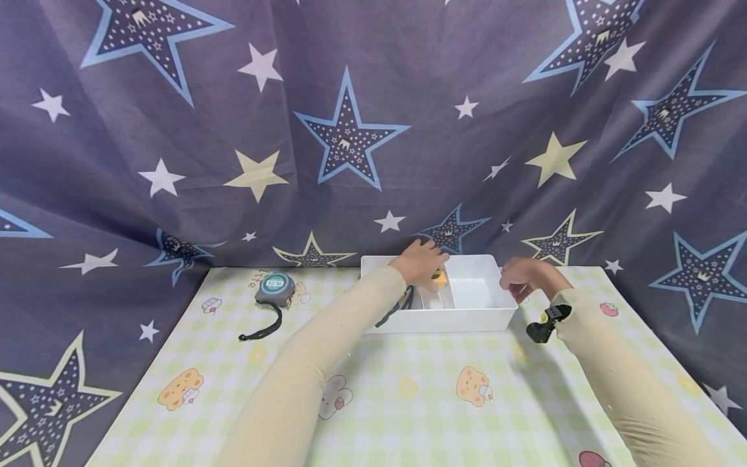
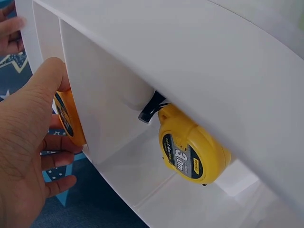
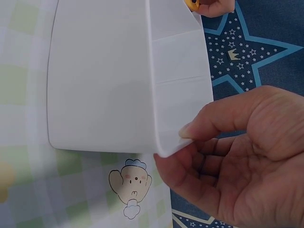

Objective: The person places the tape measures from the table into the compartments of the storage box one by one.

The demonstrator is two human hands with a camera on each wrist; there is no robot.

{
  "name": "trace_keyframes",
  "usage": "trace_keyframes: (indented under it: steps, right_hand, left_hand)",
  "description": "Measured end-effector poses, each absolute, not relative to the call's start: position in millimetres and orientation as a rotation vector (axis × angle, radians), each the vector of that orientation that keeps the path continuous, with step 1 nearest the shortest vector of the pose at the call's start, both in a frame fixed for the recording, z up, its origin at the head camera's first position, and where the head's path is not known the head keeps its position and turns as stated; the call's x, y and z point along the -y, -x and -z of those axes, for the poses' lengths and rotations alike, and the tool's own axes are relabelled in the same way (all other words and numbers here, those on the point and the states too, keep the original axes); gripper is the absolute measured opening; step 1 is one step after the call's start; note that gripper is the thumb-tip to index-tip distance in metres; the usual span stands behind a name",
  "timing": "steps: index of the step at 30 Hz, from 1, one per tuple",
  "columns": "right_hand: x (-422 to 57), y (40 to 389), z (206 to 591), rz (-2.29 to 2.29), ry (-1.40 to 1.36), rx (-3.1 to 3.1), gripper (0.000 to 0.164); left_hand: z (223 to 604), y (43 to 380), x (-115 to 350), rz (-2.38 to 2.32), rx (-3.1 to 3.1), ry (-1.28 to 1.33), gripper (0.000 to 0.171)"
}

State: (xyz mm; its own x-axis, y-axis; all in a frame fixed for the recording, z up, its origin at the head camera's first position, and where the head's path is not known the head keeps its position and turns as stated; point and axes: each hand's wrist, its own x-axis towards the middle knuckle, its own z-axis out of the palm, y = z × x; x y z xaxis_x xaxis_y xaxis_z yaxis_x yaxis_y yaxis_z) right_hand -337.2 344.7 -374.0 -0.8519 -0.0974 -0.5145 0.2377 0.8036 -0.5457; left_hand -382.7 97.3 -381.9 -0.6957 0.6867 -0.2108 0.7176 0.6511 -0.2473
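A white divided box (image 1: 449, 320) stands at the back of the table. My left hand (image 1: 421, 263) reaches into it, and in the left wrist view the thumb and fingers hold an orange-yellow tape measure (image 2: 70, 118) beside a divider. In the neighbouring compartment lies a yellow 3.0m tape measure (image 2: 194, 147), a short black strap near it. My right hand (image 3: 247, 152) pinches the box's right end wall between thumb and fingers. Beyond it, the right compartment's pale floor (image 1: 473, 293) shows.
To the left of the box lies a grey tape measure (image 1: 275, 289) with a teal label and a black wrist strap (image 1: 268, 329). A checked cloth (image 1: 408, 402) covers the table. Directly behind hangs a dark star-patterned curtain (image 1: 420, 162).
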Motion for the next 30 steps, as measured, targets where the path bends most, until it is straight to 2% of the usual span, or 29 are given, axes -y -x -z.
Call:
trace_keyframes:
  steps: [30]
  right_hand:
    - [-344.8, 336.6, 374.6, 0.872, -0.12, -2.446, 0.01]
  left_hand:
    - [386.4, 380.2, -95.1, 0.469, -2.77, -1.188, 0.079]
